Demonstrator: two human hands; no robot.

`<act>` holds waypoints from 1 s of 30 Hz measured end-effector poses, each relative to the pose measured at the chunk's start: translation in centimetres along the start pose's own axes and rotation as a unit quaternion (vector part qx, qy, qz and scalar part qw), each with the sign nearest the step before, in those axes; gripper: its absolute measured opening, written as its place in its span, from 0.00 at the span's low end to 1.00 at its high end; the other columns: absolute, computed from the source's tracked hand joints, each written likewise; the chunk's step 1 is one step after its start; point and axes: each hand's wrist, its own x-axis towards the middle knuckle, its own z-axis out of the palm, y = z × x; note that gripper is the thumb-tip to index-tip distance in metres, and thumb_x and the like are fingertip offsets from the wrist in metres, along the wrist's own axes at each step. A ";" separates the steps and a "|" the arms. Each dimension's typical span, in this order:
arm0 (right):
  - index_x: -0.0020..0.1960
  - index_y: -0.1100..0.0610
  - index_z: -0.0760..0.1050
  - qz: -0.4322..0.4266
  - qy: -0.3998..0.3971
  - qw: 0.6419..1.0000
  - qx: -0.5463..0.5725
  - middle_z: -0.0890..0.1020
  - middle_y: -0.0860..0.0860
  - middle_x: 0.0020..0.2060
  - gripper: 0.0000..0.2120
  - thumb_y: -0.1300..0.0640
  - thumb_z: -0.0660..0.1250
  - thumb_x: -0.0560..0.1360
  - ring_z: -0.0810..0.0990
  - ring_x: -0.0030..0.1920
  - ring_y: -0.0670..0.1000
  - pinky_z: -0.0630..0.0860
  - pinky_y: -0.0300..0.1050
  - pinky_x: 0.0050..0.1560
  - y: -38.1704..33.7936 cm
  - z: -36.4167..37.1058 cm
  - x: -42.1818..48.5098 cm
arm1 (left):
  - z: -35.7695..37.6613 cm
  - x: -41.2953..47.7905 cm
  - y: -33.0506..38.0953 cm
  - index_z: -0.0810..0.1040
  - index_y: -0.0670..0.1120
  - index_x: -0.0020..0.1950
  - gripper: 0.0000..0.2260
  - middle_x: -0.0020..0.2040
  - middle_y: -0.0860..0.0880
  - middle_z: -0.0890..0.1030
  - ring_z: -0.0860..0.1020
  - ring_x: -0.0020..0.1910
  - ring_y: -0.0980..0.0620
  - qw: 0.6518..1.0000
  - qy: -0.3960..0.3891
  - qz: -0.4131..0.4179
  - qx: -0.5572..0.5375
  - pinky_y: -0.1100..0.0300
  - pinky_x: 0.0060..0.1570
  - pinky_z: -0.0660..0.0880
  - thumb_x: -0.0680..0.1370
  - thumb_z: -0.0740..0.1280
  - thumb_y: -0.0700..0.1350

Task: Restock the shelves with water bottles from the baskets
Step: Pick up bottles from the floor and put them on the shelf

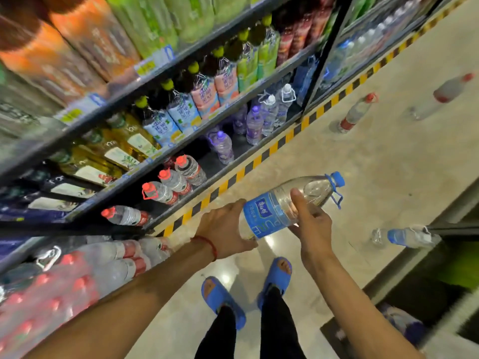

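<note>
Above floor (363, 161), bottle (268, 213) clasped by left hand (223, 229), right hand (315, 226) fingers (298, 203).

The floor (363, 156) is smooth, shiny and pale — bright spots of light (269, 240) shine on it. A yellow and black striped strip (259, 159) runs along the bottom of the tall gray shelves (223, 34).

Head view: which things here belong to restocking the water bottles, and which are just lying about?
Job: blue-capped water bottle, held by left hand and right hand; bottom shelf; red-capped bottles on it; loose floor bottle, probably waiting.
Not the job: green-capped drinks above; blue sandals; striped floor tape.
</note>
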 end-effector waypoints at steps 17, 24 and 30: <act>0.56 0.57 0.83 -0.018 0.015 0.998 0.052 0.89 0.51 0.46 0.15 0.48 0.77 0.76 0.88 0.47 0.48 0.84 0.51 0.54 -16.9 -8.5 4.0 | -8.1 8.7 16.2 0.70 0.62 0.64 0.35 0.53 0.60 0.81 0.80 0.50 0.55 0.997 0.000 0.068 0.034 0.57 0.47 0.76 0.60 0.73 0.71; 0.55 0.63 0.82 -0.026 0.071 0.995 0.062 0.88 0.53 0.45 0.23 0.44 0.78 0.73 0.88 0.45 0.49 0.85 0.57 0.56 -23.6 -10.1 11.3 | -12.1 18.4 21.8 0.70 0.60 0.66 0.35 0.55 0.59 0.81 0.80 0.51 0.55 0.990 -0.004 0.136 0.050 0.62 0.40 0.66 0.63 0.75 0.69; 0.60 0.57 0.83 -0.067 0.091 0.991 0.077 0.89 0.50 0.49 0.18 0.46 0.75 0.77 0.88 0.50 0.48 0.84 0.44 0.48 -31.1 -10.8 18.6 | -15.5 29.7 26.9 0.69 0.60 0.67 0.38 0.56 0.57 0.81 0.81 0.53 0.51 0.984 -0.025 0.166 0.051 0.56 0.48 0.76 0.60 0.75 0.71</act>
